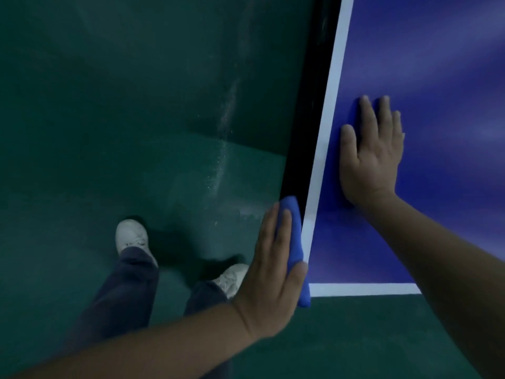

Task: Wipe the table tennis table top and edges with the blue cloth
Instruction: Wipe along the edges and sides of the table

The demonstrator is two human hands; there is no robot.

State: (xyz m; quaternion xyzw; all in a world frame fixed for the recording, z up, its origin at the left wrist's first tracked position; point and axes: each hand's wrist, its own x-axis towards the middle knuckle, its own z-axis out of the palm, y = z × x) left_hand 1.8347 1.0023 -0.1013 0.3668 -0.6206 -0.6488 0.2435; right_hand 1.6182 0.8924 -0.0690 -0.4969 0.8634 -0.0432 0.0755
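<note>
My left hand [273, 269] is flat, with the fingers straight and close together. It presses the blue cloth [293, 242] against the side of the table [437, 64], near the corner. My thumb lies by the top of the edge. I am not gripping the cloth, only pushing on it.

The cloth is folded long and thin. Its long way runs along the table edge, one end down by the corner close to me and the other end pointing away from me, past my fingertips. It sits between my palm and the black side [303, 132] of the table.

Just past the cloth is the white line [328, 119] that goes along the table top. Another white line crosses at the near end.

My right hand [371, 160] lies flat on the blue top, beside the white line. Its fingers are straight and a little spread, pointing away from me. It holds nothing.

Below, the floor [109, 105] is dark green with a pale dusty streak. My white shoes [131, 236] and dark blue trousers [125, 296] are down there, to the left of the table.
</note>
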